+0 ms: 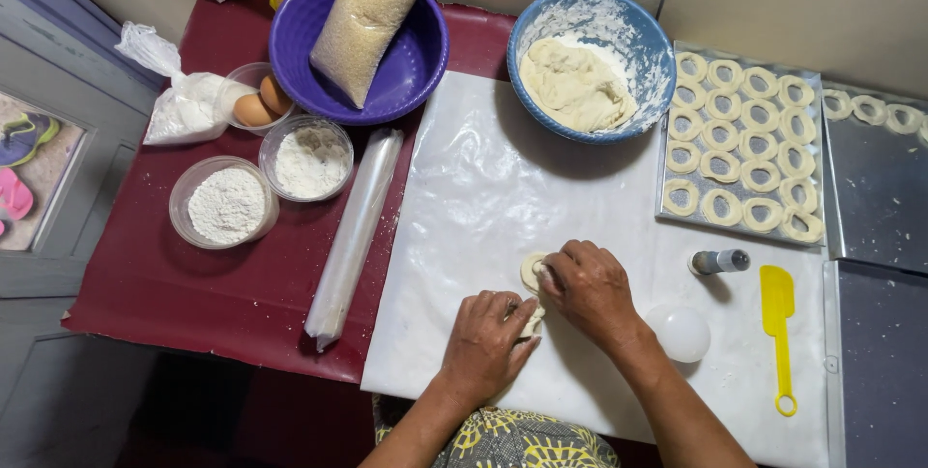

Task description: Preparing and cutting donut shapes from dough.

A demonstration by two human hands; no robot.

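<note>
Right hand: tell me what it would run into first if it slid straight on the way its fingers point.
The right hand points up and left across the white sheet. Past the dough piece under its fingertips, the sheet looks bare, so the plastic-wrapped roll probably comes first, though the line is approximate.

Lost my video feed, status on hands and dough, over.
Left hand and right hand both pressing small pale dough piece on white plastic sheet. Nothing blocking; round white cutter beside right wrist.

A soft, matt piece of pale dough (533, 270) lies on a smooth white plastic sheet (483, 207) with a faint sheen, spread over a matt dark-red tablecloth (164, 284). The round blue plastic bowl (650, 47) is dusted rough with flour, while the round purple plastic bowl (425, 52) looks glossy. The rectangular grey metal tray (667, 192) has a dull finish, and the yellow plastic spatula (778, 318) is smooth.
</note>
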